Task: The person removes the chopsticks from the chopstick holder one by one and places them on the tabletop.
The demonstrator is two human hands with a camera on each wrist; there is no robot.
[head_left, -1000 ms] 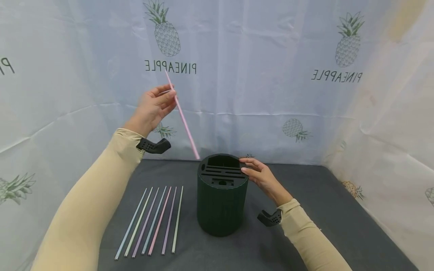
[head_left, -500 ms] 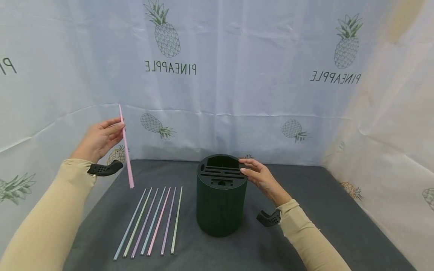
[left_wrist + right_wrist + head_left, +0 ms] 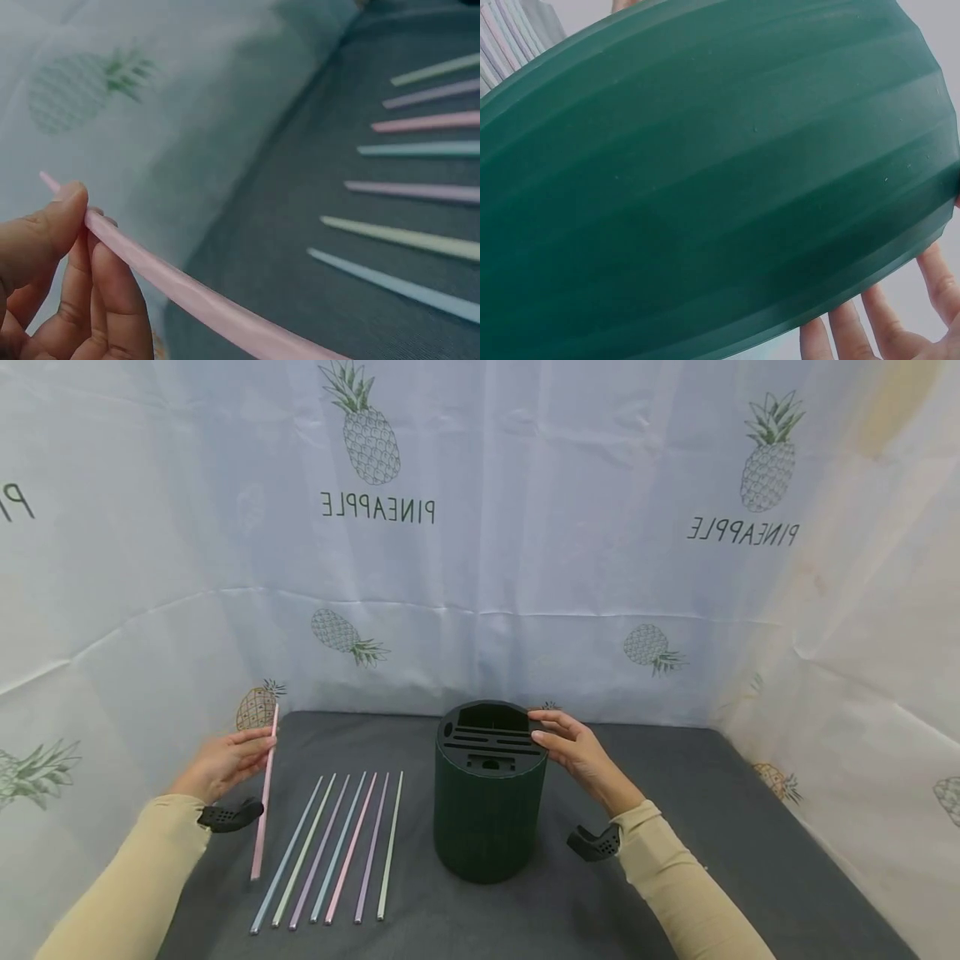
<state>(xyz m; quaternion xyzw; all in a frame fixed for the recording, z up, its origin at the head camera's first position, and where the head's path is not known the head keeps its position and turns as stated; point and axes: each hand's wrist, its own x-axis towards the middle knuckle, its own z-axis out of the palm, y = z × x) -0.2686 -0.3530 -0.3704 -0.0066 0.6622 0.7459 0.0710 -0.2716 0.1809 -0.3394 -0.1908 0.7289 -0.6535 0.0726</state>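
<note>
A pink chopstick (image 3: pixel 266 802) is pinched near its thin end between the thumb and fingers of my left hand (image 3: pixel 225 766). It slants at the left side of the table, thick end down; whether that end touches the cloth I cannot tell. Just right of it lies a row of several pastel chopsticks (image 3: pixel 348 852) in blue, green, purple and pink. The dark green knife block (image 3: pixel 487 827), a cylinder with a slotted black top, stands upright mid-table. My right hand (image 3: pixel 588 760) touches its upper right rim, and the right wrist view has extended fingers (image 3: pixel 885 322) against its side.
A dark grey cloth covers the table (image 3: pixel 720 860). White fabric (image 3: pixel 525 568) printed with pineapples hangs behind the table and along both sides.
My left hand has carried the pink chopstick from beside the knife block to the left, then down toward the table left of the row. The right hand stays at the block's rim.
</note>
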